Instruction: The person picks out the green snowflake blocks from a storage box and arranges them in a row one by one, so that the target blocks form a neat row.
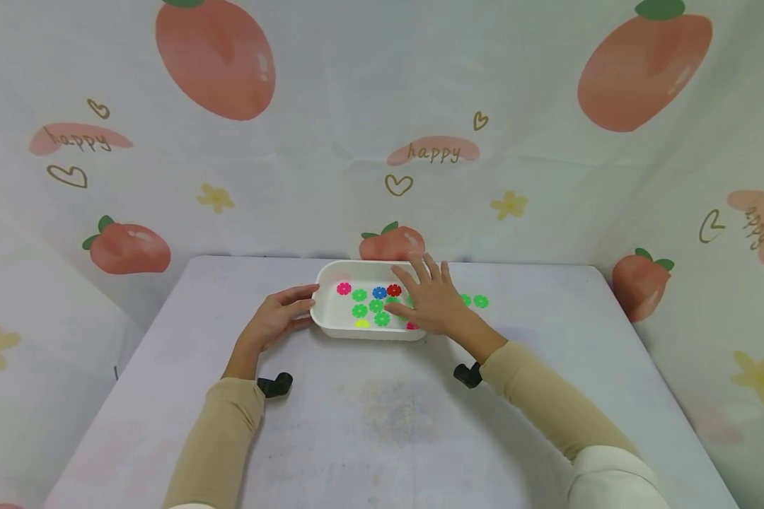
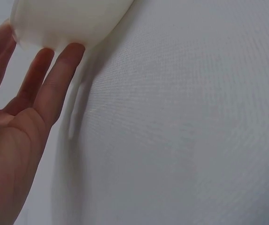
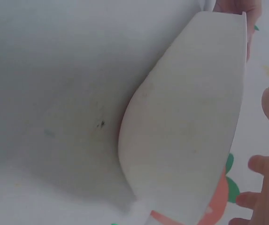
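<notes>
White oblong plastic tray (image 1: 331, 314): long axis 9-to-3 o'clock on desk (image 1: 382, 417) | left hand (image 1: 279, 318): straight fingers (image 2: 54, 84) touch 9 o'clock end | right hand (image 1: 434, 302): fingers spread flat over flower-shaped plastic discs (image 1: 359, 311).

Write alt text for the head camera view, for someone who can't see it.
A person's right hand spreads over a white tray of colorful flower-shaped pieces on a pale table, while the left hand rests against the tray's left end. Two green pieces lie outside it.

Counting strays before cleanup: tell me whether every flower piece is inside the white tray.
No: two green flower pieces lie on the table right of the white tray.
</notes>
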### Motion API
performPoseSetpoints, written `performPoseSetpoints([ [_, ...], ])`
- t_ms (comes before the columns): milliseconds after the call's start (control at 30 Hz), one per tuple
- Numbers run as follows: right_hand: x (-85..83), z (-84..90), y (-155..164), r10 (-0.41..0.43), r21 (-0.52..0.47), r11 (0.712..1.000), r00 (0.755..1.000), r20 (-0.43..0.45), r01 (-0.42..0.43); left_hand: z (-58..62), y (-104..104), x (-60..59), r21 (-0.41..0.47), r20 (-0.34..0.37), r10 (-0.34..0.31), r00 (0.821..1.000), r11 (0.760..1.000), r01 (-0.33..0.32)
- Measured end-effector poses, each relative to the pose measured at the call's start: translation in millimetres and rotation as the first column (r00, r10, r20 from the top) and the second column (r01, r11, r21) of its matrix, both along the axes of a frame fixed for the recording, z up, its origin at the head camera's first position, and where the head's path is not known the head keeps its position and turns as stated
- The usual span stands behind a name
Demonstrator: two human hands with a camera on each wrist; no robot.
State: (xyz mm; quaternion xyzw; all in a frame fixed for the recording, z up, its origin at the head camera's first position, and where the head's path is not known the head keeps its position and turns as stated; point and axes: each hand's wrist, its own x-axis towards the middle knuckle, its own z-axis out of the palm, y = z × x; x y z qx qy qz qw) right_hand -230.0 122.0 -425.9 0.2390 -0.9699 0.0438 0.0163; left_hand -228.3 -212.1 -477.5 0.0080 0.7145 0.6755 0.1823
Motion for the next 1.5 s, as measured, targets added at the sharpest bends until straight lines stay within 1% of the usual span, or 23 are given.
performPoseSetpoints([
  [200, -2.2, 2.6, -16, 0.052, -0.051, 0.997, 0.998, 0.026, -0.051, 0.6, 1, 0.8, -0.009, 0.005, 0.003, 1.000, 1.000, -0.003],
  [300, -4.9, 2.3, -23, 0.075, -0.078, 0.994, 0.996, 0.057, -0.071, 0.2, 1, 0.9, -0.011, 0.007, 0.002, 1.000, 1.000, -0.002],
  [400, -9.0, 1.9, -30, 0.071, -0.119, 0.991, 0.993, 0.096, -0.059, -0.3, 0, 0.7, -0.013, 0.009, 0.004, 1.000, 1.000, -0.004],
  [533, -17.1, 2.1, -38, 0.068, -0.227, 0.973, 0.987, 0.144, -0.034, 0.3, -1, -0.1, -0.009, 0.006, 0.008, 1.000, 1.000, -0.007],
  [667, -23.9, 1.0, -47, 0.073, -0.362, 0.932, 0.968, 0.239, 0.019, 0.8, 0, -0.3, -0.005, 0.001, 0.009, 1.000, 1.000, -0.009],
  [733, -27.2, -2.0, -51, 0.095, -0.437, 0.898, 0.952, 0.292, 0.045, 0.5, 0, 0.0, -0.002, 0.001, 0.013, 1.000, 1.000, -0.013],
  [833, -32.9, -11.1, -55, 0.145, -0.529, 0.847, 0.931, 0.336, 0.059, -0.1, 1, 0.3, 0.003, 0.003, 0.014, 1.000, 1.000, -0.015],
  [900, -35.3, -15.7, -58, 0.185, -0.580, 0.812, 0.914, 0.360, 0.063, -0.4, 1, 0.1, 0.003, 0.006, 0.019, 1.000, 1.000, -0.019],
  [1000, -37.0, -19.8, -62, 0.226, -0.628, 0.774, 0.893, 0.388, 0.077, -0.7, 1, -0.4, 0.003, 0.001, 0.016, 1.000, 1.000, -0.016],
  [1067, -37.7, -21.8, -65, 0.246, -0.649, 0.756, 0.884, 0.398, 0.082, -0.6, 1, -0.2, 0.004, -0.003, 0.011, 1.000, 1.000, -0.011],
  [1167, -39.2, -26.7, -70, 0.253, -0.666, 0.740, 0.875, 0.413, 0.100, -0.8, 1, 0.1, 0.001, -0.010, 0.009, 1.000, 1.000, -0.009],
  [1367, -41.8, -36.0, -77, 0.211, -0.676, 0.716, 0.869, 0.448, 0.175, -1.8, 2, -0.6, 0.003, 0.002, 0.012, 1.000, 1.000, -0.012],
  [1500, -43.8, -40.3, -78, 0.178, -0.660, 0.727, 0.876, 0.448, 0.190, -1.6, 2, -2.1, 0.000, 0.002, 0.027, 1.000, 1.000, -0.027],
])
